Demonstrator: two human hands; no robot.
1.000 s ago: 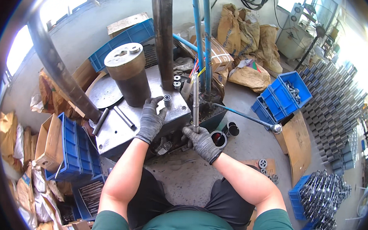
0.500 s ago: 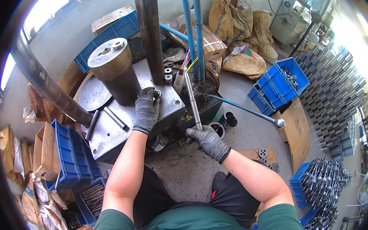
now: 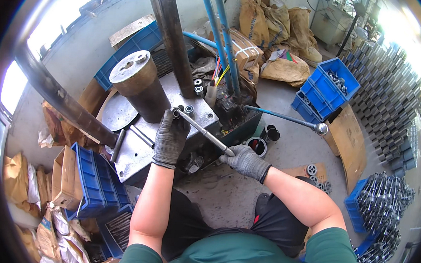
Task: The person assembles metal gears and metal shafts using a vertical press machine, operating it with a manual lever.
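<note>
My right hand point(image 3: 248, 162), in a grey knit glove, is closed around the lower end of a slim stepped metal shaft point(image 3: 205, 131). The shaft slants up and left, its far tip at a small metal ring point(image 3: 176, 112). My gloved left hand point(image 3: 171, 140) pinches that ring in its fingertips above a steel plate point(image 3: 133, 163). Whether the tip has entered the ring's hole I cannot tell. Close by on the plate lies another ring point(image 3: 189, 110), and farther back are two more small rings point(image 3: 199, 90). A thick steel cylinder point(image 3: 143, 92) stands left of my left hand.
Dark steel columns point(image 3: 170, 39) rise around the plate. A blue lever point(image 3: 283, 115) with a ball end reaches right. Blue crates point(image 3: 327, 90) of metal parts, stacked tubes point(image 3: 384, 93) and paper sacks point(image 3: 285, 66) stand beyond. Two short rods point(image 3: 141, 136) lie on the plate's left.
The shaft has swung from nearly upright to a leftward slant, bringing its tip to the ring in my left hand. The whole view has shifted slightly.
</note>
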